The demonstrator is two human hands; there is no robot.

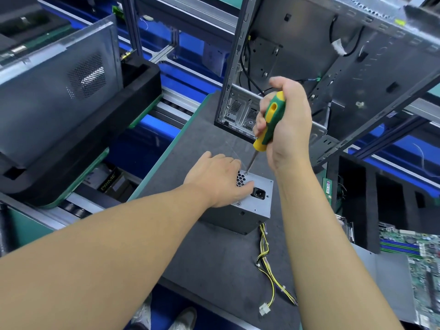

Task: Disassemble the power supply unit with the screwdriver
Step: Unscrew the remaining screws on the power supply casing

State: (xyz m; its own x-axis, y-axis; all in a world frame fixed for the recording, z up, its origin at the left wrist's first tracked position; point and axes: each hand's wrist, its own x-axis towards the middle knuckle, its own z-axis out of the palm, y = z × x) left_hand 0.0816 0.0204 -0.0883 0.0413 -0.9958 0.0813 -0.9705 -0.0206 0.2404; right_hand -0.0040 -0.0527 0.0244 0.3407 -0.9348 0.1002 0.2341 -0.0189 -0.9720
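Note:
A grey metal power supply unit (247, 210) stands on the dark work mat (209, 253), its socket face up. My left hand (216, 178) lies on top of it, fingers spread over the vent grille, thumb beside the black socket. My right hand (285, 122) grips the green and yellow screwdriver (270, 121) by the handle. Its shaft points down and its tip sits on a screw at the unit's far top corner. Yellow and black cables (267, 265) trail from the unit toward me, ending in a white plug.
An open computer case (316, 75) stands behind the unit. Another grey case (57, 91) sits in black foam at the left on a conveyor. A green motherboard (414, 260) lies at the right. Black foam blocks stand beside it.

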